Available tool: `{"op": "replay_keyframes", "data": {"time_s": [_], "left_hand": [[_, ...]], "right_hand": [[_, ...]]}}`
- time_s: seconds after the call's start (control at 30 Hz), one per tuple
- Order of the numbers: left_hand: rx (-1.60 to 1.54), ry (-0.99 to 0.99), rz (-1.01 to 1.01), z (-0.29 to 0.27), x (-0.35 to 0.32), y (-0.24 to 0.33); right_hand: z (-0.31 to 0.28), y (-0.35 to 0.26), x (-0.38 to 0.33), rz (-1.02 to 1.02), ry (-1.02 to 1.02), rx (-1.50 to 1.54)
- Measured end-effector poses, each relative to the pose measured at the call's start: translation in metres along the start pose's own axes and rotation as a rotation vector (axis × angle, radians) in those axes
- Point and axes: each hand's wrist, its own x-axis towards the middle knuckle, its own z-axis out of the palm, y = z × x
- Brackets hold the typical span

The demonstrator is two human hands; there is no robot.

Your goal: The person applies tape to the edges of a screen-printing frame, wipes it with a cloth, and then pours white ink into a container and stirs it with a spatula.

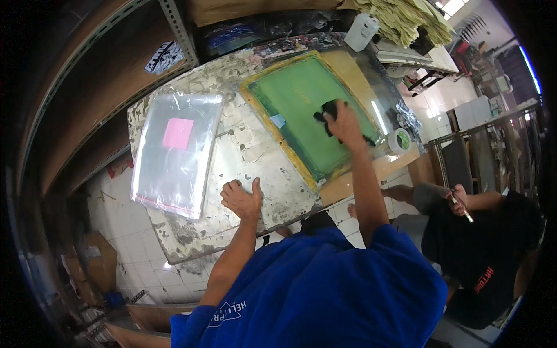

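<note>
The yellow-framed, rectangular green mesh screen (306, 136) could slide if your right hand (348, 126), fingers clutching crumpled black cloth (329, 109), presses hard while your left hand (241, 200), thumb spread, rests unbracing, left of the screen.

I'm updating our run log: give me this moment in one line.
right hand: gripping black cloth on green printing screen; left hand: empty, on worn tabletop; tabletop left: clear plastic bags, pink paper on top

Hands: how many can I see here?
3: the left hand on the table, the right hand holding a black cloth on the green screen, and a co-worker's hand holding a slim object, far right. Another may be hidden.
</note>
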Motion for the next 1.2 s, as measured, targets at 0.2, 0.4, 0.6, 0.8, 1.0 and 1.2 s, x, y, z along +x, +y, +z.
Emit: {"op": "replay_keyframes", "data": {"time_s": [0.2, 0.4, 0.6, 0.8, 1.0, 1.2], "left_hand": [[-0.010, 0.024, -0.005, 0.004, -0.002, -0.004], [0.039, -0.038, -0.076, 0.017, -0.008, 0.027], [-0.187, -0.428, 0.073, 0.042, -0.018, 0.101], [-0.095, -0.489, 0.106, 0.047, -0.017, 0.107], [-0.059, -0.480, 0.072, 0.052, -0.022, 0.102], [-0.065, -0.437, 0.138, 0.060, -0.024, 0.096]], "right_hand": [[0.080, 0.025, -0.027, -0.416, -0.166, 0.140], [0.101, 0.009, 0.011, -0.530, -0.193, 0.177], [0.144, -0.031, 0.083, -0.579, -0.230, 0.194], [0.186, -0.054, 0.156, -0.570, -0.081, 0.202], [0.154, -0.045, 0.105, -0.483, -0.278, 0.242], [0.183, -0.062, 0.157, -0.489, -0.107, 0.246]]}}
